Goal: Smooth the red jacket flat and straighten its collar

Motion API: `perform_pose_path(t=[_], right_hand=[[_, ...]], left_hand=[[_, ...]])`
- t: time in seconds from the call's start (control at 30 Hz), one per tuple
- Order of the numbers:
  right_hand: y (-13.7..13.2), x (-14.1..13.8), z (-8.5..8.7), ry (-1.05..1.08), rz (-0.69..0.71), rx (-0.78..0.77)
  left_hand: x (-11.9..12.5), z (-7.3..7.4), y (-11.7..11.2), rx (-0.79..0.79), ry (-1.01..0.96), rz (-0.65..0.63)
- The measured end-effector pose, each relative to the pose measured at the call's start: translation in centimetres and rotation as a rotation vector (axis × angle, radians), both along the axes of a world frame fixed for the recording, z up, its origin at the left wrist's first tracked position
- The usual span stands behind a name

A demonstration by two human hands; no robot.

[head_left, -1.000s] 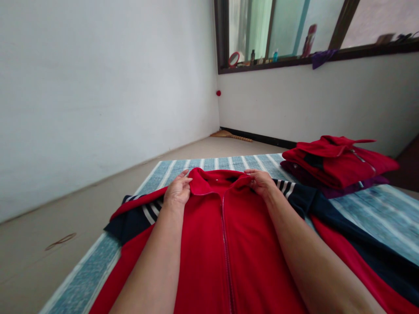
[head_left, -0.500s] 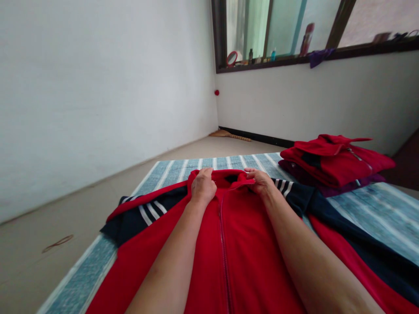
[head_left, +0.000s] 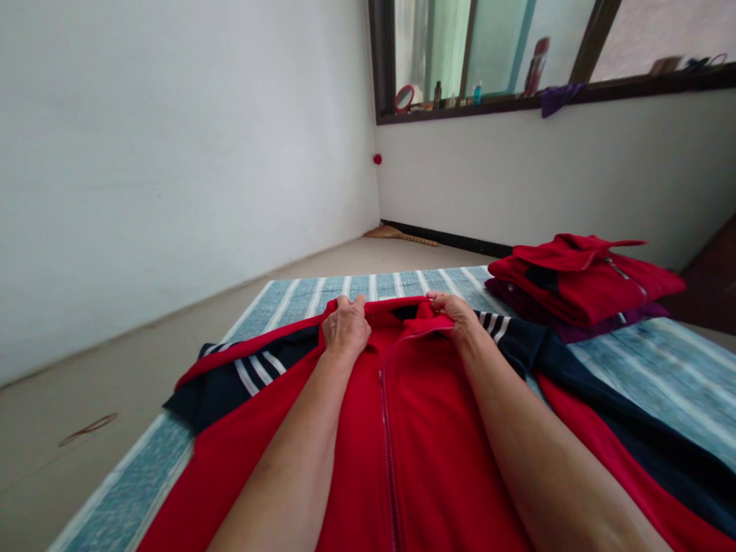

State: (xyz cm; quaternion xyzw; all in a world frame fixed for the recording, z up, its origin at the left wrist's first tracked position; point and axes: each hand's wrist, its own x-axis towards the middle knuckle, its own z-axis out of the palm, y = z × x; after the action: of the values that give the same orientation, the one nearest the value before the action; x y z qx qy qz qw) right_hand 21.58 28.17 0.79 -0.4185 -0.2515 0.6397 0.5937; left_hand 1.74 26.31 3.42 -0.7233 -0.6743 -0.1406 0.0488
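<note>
Left hand, right hand, both pinching red jacket collar

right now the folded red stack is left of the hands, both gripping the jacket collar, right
No: the folded red stack is right of the hands in the head view; the left hand and right hand grip the jacket collar.

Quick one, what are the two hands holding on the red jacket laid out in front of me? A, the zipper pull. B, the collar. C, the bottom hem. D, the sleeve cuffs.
B: the left hand and right hand each hold the collar of the red zip jacket, on either side of the neck opening.
</note>
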Motion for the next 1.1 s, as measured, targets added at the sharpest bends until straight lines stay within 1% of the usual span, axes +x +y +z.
perform_pose_path(t=[0.17,0.33,0.47,0.6,0.8,0.83,0.9,0.97,1.0,1.03,1.1], right_hand=[[-0.2,0.1,0.4,0.005,0.049,-0.038],[-0.5,0.0,0.8,-0.047,0.042,-0.037],[-0.8,-0.2,1.1,-0.149,0.008,-0.028],[-1.0,-0.7,1.6,-0.327,-0.053,-0.001],[-1.0,-1.1,3.0,-0.665,-0.136,0.130],[-1.0,-1.4,3.2,-0.720,-0.151,0.182],[-1.2,-2.1,3.7,-0.871,-0.182,0.337],[-1.4,-3.1,3.9,-1.116,-0.168,0.496],[-1.5,-3.5,3.9,-1.282,-0.134,0.531],[-1.6,-4.0,3.8,-1.451,-0.091,0.521],[-1.8,-4.5,3.7,-1.729,-0.018,0.442]], left_hand=[[-0.3,0.1,0.4,-0.007,0.032,-0.043],[-0.5,0.1,0.6,0.018,0.018,-0.016],[-0.3,0.0,0.5,0.063,0.005,0.008],[-0.1,0.1,0.4,0.079,0.015,0.020],[0.1,0.6,0.1,0.114,0.008,0.027],[0.2,0.7,0.1,0.115,0.007,0.022],[0.2,0.9,0.0,0.113,0.007,0.011],[0.3,1.1,-0.1,0.112,0.010,0.000],[0.4,1.2,-0.1,0.115,0.013,-0.003],[0.4,1.3,-0.2,0.121,0.019,-0.006],[0.4,1.5,-0.2,0.136,0.039,-0.011]])
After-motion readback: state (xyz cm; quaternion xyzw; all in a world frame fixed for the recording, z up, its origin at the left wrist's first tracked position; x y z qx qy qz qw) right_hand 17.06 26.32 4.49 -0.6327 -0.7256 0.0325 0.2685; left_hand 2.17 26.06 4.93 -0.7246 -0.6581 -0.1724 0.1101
